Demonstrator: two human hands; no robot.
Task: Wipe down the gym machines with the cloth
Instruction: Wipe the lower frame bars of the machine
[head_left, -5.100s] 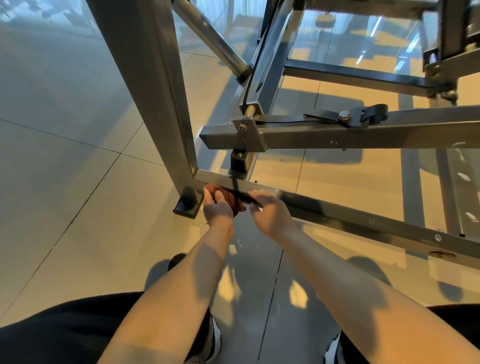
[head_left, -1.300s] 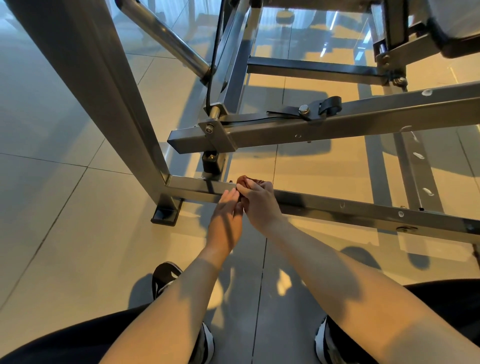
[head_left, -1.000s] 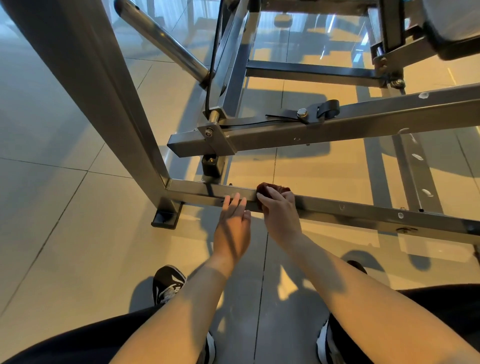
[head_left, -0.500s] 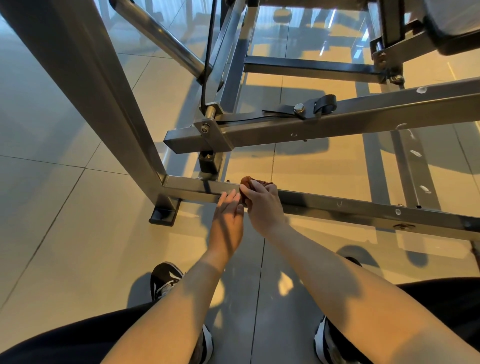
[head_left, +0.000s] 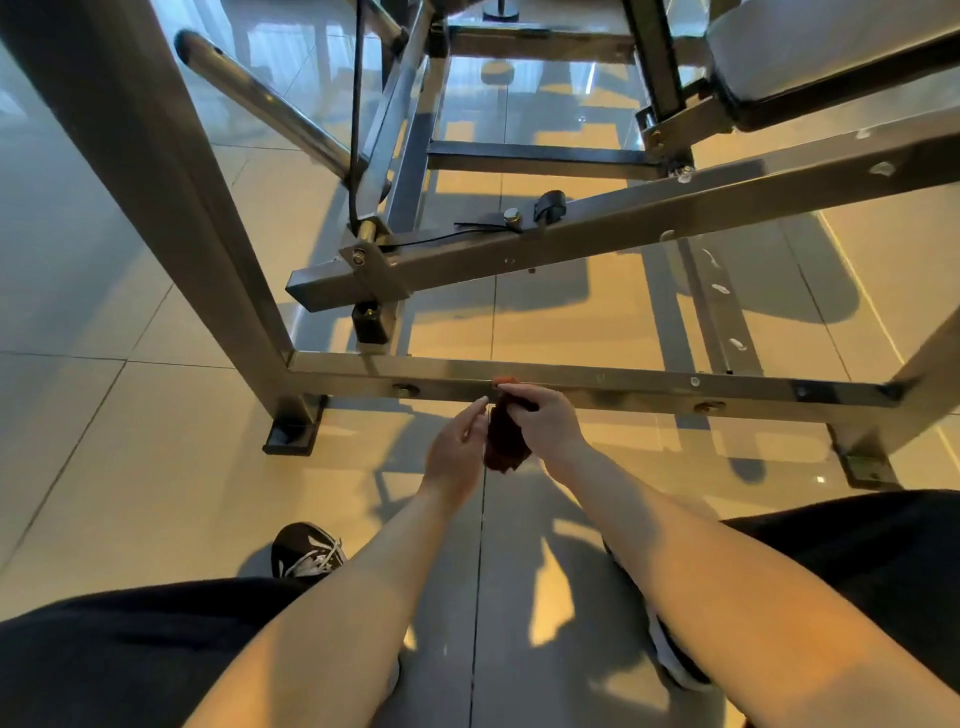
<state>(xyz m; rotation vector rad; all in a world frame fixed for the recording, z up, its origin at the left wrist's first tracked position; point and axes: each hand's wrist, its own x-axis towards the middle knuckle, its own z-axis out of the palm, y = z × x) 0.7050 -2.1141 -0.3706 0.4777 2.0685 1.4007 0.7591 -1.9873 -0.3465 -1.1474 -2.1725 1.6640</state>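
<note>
Right hand (head_left: 545, 426) is pinching the dark red cloth (head_left: 503, 444), which dangles between both hands just in front of the machine's bottom bar (head_left: 649, 383). Left hand (head_left: 454, 452) sits right beside it with loose, straight fingers, gripping nothing. Further back: angled beam (head_left: 623, 223), then seat pad (head_left: 789, 57).

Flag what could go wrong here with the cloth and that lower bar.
1. The cloth hangs bunched from the right hand, pinched and off the lower bar; it may slip to the floor.
2. A bolt head sticks out of the bar face and could snag cloth or knuckles on the next pass.
</note>
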